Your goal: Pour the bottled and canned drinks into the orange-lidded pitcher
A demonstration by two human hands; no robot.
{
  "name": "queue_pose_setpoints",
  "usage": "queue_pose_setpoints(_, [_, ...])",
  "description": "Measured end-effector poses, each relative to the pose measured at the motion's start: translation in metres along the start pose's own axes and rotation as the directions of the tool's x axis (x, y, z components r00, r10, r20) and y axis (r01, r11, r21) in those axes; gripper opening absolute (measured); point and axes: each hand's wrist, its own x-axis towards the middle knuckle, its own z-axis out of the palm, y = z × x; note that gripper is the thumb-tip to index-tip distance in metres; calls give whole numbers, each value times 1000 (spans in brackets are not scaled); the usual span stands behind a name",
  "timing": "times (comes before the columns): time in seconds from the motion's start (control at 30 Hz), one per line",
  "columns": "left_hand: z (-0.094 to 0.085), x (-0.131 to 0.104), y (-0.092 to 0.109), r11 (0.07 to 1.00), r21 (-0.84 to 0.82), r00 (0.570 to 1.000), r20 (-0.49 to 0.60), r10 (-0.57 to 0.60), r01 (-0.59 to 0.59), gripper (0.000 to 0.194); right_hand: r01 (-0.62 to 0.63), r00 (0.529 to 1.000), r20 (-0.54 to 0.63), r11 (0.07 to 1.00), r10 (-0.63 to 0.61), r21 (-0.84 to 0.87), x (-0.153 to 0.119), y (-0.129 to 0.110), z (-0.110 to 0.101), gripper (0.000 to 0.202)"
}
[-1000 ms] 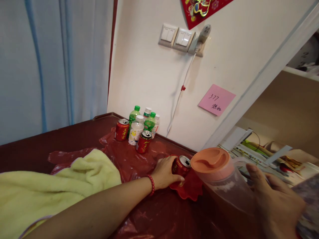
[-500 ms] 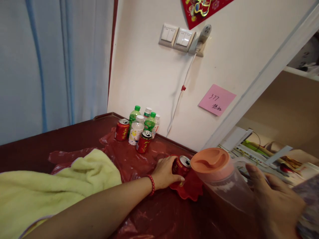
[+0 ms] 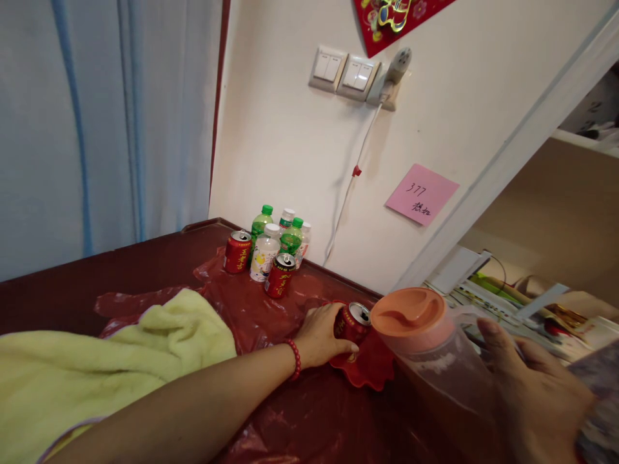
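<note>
My left hand (image 3: 322,335), with a red bead bracelet at the wrist, is wrapped round an opened red drink can (image 3: 356,322). The can is over a red wavy-edged dish (image 3: 370,367), its silver top facing up. In my right hand (image 3: 541,386) is the handle of a clear plastic pitcher (image 3: 454,370) with an orange lid. The pitcher leans toward the can, and its lid edge is right beside the can's top. Whether liquid is flowing between them I cannot tell. The lower part of the pitcher blends into the dark table.
Several plastic bottles (image 3: 265,256) and two red cans, one at the left (image 3: 237,252) and one in front (image 3: 280,276), stand by the wall. A yellow towel (image 3: 120,361) lies at the left. Crumpled red plastic film (image 3: 242,303) covers part of the table. Shelves are at the right.
</note>
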Motion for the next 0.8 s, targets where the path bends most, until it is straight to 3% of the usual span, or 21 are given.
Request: queue_pose_setpoints(0.8, [1,0,-1,1000,-4,1000,-3,4,-4,71,11,1000,-3,1000,-11,-7,1,0,1,52])
